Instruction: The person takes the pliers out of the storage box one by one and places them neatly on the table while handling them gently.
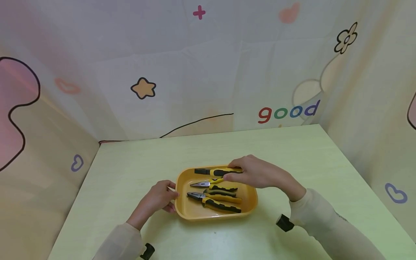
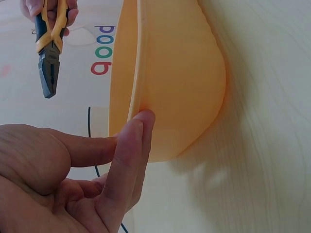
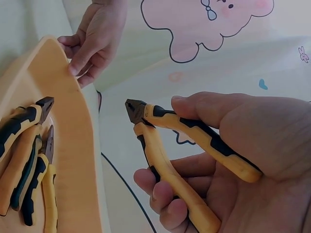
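A yellow plastic tray (image 1: 186, 209) stands on the table. The left hand (image 1: 160, 196) pinches its left rim, thumb inside and fingers against the outer wall (image 2: 184, 82). Above the tray's far side, the right hand (image 1: 260, 175) grips combination pliers (image 3: 165, 165) with yellow and black handles. Its thumb lies along one handle and its fingers curl round the other; the handles are spread apart. Inside the tray lie needle-nose pliers (image 1: 204, 184) and, nearer the front, another pair of pliers (image 1: 196, 195) with a broad, blunt nose. Both have yellow and black handles.
The pale green table (image 1: 130, 159) extends around the tray on all sides. A printed fabric backdrop (image 1: 195, 72) rises behind the table and along both sides. Black blocks (image 1: 285, 223) sit at both sleeves.
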The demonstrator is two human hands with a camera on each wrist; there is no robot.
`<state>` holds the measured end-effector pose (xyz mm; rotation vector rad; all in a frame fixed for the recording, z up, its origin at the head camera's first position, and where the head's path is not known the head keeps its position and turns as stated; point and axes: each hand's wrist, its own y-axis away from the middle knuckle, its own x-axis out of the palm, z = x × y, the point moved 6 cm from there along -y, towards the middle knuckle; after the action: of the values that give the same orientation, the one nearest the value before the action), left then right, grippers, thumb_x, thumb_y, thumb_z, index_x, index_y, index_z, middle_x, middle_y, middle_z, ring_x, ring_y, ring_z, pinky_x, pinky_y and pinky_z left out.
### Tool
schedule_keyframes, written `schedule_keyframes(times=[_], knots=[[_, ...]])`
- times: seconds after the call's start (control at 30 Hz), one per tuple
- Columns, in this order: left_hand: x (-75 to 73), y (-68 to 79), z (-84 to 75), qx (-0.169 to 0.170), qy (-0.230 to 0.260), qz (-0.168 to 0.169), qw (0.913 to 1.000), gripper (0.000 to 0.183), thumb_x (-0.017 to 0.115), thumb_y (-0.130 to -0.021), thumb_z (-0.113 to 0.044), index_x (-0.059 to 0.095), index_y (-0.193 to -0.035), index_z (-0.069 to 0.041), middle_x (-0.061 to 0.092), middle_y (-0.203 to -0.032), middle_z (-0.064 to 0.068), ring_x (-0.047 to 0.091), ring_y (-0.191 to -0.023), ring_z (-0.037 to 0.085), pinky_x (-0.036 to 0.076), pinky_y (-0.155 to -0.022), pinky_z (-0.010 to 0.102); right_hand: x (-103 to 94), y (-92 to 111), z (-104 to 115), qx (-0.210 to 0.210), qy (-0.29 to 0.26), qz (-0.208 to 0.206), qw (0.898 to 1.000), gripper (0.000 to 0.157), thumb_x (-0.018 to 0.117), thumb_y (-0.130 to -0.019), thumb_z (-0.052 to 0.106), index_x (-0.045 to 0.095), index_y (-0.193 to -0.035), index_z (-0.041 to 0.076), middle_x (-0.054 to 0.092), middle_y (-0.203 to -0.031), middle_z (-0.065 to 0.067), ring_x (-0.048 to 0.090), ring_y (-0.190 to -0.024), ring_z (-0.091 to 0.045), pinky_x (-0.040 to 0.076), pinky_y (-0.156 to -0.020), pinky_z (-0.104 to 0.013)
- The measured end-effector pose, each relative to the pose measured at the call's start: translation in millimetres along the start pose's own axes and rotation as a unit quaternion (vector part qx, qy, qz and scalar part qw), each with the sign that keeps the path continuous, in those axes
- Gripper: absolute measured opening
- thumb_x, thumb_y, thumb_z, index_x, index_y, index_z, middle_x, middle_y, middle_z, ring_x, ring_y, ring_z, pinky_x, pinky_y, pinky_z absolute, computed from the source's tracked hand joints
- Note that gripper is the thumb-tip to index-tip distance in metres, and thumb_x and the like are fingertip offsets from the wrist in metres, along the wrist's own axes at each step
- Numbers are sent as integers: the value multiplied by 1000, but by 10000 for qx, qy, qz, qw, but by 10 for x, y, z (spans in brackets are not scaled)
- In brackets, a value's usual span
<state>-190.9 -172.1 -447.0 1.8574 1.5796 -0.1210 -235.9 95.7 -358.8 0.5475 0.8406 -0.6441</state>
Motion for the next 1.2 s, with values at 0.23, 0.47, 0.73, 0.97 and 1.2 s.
schedule_keyframes(times=[0.23,0.47,0.73,0.97,1.2], knots=[[-3,1,-30,6,-42,-5,10000,30,63,-99,0,54,-125,11,68,-90,17,66,-55,19,62,-54,31,-50,19,8,-52,-24,-17,10000,54,60,-103,48,67,-129,0,71,-116,-4,63,-91,-13,57,-87,-38],[1,-8,-45,-5,-93,0,10000,31,64,-99,-1,54,-126,11,68,-91,17,66,-55,18,62,-55,31,-113,66,-2,-31,-93,-89,9999,54,60,-104,48,67,-130,1,72,-115,-4,64,-91,-13,58,-87,-39],[6,0,-44,-5,-117,4,9999,30,63,-99,0,55,-126,11,69,-91,17,67,-56,18,62,-55,31,-227,132,15,-176,-168,-207,9995,47,60,-104,45,70,-125,5,71,-106,3,62,-87,-12,55,-82,-34],[11,-1,-49,38,-75,-18,10000,29,63,-99,0,55,-125,11,70,-91,17,67,-56,18,62,-54,31,-341,204,14,-155,-123,-343,9992,46,60,-104,46,70,-124,6,71,-106,3,62,-88,-13,55,-82,-34],[12,18,-38,44,-33,-28,10000,29,63,-99,0,56,-124,11,70,-92,17,67,-56,19,62,-54,32,-441,265,4,-152,-106,-464,9988,44,61,-104,45,71,-123,6,69,-100,2,59,-84,-15,52,-73,-32]])
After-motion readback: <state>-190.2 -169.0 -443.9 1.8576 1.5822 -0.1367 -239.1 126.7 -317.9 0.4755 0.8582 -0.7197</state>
